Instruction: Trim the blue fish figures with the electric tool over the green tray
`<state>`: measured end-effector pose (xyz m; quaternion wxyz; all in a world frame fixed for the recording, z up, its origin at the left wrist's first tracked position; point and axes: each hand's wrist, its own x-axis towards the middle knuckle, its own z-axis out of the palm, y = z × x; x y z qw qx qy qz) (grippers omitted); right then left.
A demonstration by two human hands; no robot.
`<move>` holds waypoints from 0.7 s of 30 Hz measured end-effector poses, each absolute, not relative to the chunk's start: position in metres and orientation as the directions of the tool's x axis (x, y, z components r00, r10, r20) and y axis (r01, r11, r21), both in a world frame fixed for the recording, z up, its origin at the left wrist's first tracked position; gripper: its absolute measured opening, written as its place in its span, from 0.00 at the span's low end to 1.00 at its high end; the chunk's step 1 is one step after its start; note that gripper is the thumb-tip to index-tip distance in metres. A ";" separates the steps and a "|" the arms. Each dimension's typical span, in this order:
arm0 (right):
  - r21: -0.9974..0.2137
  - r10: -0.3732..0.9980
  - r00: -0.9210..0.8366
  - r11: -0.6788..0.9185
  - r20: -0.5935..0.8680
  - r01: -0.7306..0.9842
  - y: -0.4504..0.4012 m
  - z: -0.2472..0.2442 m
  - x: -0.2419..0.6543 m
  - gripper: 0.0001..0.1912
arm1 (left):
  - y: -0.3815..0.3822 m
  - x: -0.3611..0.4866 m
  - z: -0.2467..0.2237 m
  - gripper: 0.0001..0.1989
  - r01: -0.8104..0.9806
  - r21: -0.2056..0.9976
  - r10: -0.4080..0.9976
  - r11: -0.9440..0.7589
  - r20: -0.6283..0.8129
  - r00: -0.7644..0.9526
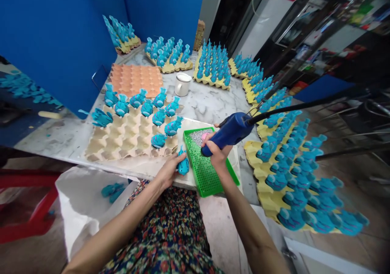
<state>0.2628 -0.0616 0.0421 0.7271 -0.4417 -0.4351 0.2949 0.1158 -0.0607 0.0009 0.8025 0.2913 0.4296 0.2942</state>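
My left hand (170,169) is closed round a small blue toy figure (183,167) at the table's front edge, just left of a green perforated tray (199,176). In my right hand (218,152) is a dark blue electric screwdriver (231,130), held over the tray, a black cord leaving its far end. Its tip is hidden. Small silvery pieces (195,138), too fine to make out, lie in the tray's far part beside a pink object (206,136). To the left, a beige egg-carton tray (122,138) carries several similar blue figures (158,141).
Yellow egg-carton trays (251,150) full of blue figures line the right and back of the marble-patterned table (207,103). An orange carton tray (135,77) and white mug (183,85) stand behind. A white bag (76,201) with blue pieces hangs at lower left.
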 end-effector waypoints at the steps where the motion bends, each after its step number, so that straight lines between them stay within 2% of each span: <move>1: -0.899 0.815 0.442 0.436 0.375 -0.042 -0.062 0.042 0.263 0.21 | -0.061 0.116 0.001 0.17 -0.220 0.721 0.722 0.657 -0.519 0.457; 16: -0.924 0.801 0.499 0.381 0.332 0.003 -0.068 0.044 0.259 0.18 | -0.060 0.118 0.001 0.19 -0.208 0.728 0.728 0.654 -0.529 0.436; 21: -0.890 0.733 0.528 0.444 0.429 0.107 -0.074 0.048 0.261 0.04 | -0.061 0.119 0.000 0.17 -0.224 0.715 0.722 0.663 -0.532 0.443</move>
